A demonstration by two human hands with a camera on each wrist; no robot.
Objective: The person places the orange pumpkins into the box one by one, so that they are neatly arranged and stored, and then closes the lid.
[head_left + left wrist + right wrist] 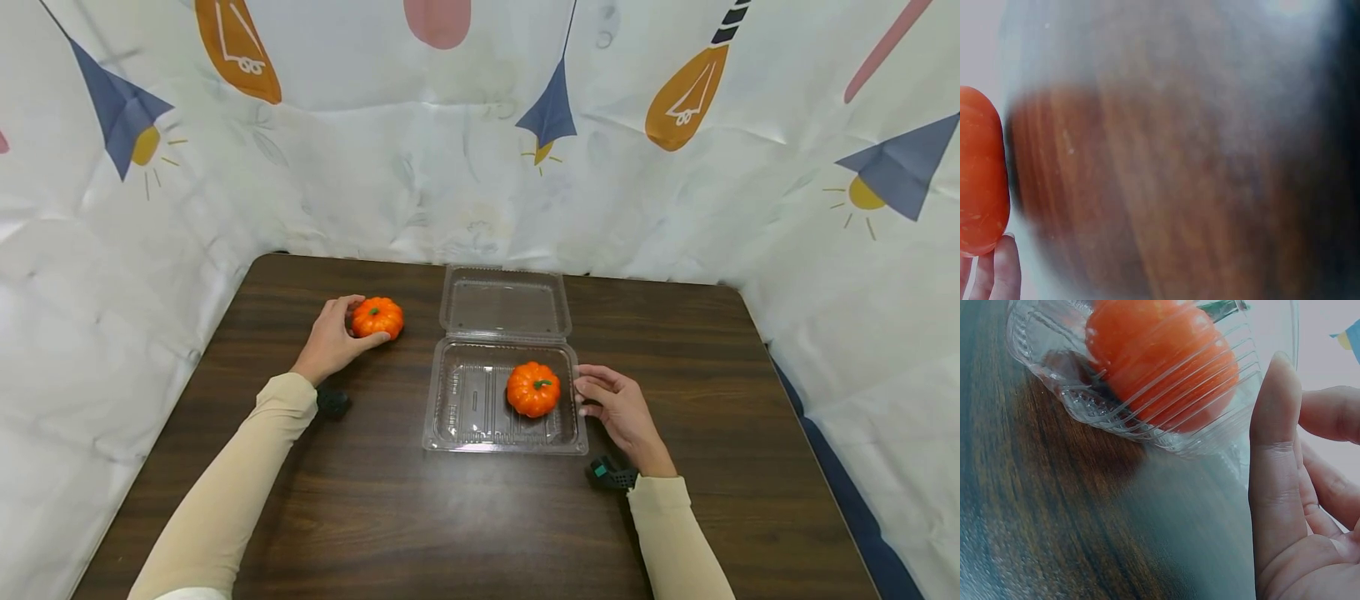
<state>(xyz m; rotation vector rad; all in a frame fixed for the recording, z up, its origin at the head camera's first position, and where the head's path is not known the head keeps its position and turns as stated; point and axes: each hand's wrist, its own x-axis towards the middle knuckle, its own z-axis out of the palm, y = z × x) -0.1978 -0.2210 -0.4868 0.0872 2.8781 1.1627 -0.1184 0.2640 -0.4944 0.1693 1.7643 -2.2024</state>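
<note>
On the left of the table, a small orange pumpkin (pixel 378 317) with a green stem sits between the thumb and fingers of my left hand (pixel 330 340). The left wrist view has the pumpkin (pixel 982 175) cut off at the edge, with fingertips (pixel 1007 265) against its underside. A clear plastic clamshell container (pixel 468 417) lies with its lid (pixel 506 304) folded back. Inside its right half rests a second orange pumpkin (pixel 533 389). My right hand (pixel 617 412) pinches the container's right rim, thumb (pixel 1275 425) in front and fingers curled behind.
The dark wood-grain table (pixel 480 533) ends at a white patterned cloth (pixel 360 183) at the back and sides. A dark wrist device (pixel 611 473) is strapped at the right wrist, another (pixel 332 403) at the left.
</note>
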